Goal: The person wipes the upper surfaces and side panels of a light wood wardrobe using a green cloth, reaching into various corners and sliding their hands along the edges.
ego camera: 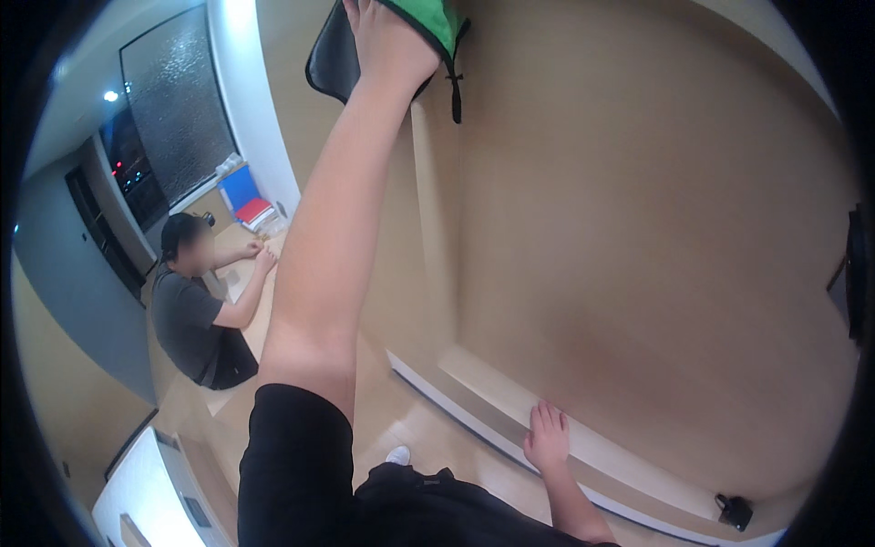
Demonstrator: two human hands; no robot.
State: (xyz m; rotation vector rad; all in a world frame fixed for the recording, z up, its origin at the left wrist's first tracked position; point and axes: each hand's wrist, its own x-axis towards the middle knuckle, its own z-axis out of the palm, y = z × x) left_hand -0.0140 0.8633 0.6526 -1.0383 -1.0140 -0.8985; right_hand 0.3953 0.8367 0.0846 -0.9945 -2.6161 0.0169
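My left arm stretches up and away, and my left hand (391,44) presses at the top edge of the view. It holds a green cloth (427,17) with black edging and a dangling black loop. A dark grey panel with the same edging, seemingly part of that cloth, shows left of the hand. Most of the fingers are cut off or covered. Lower down, my right hand (549,437) lies palm down on a pale wooden ledge (618,465), at the foot of a brown panel (615,205). Nothing is in its fingers.
A seated person (188,314) works at a table on the left, near a blue folder (239,188) and a red book (253,210). A small black object (735,511) stands at the ledge's right end. Below is a white shoe (398,455).
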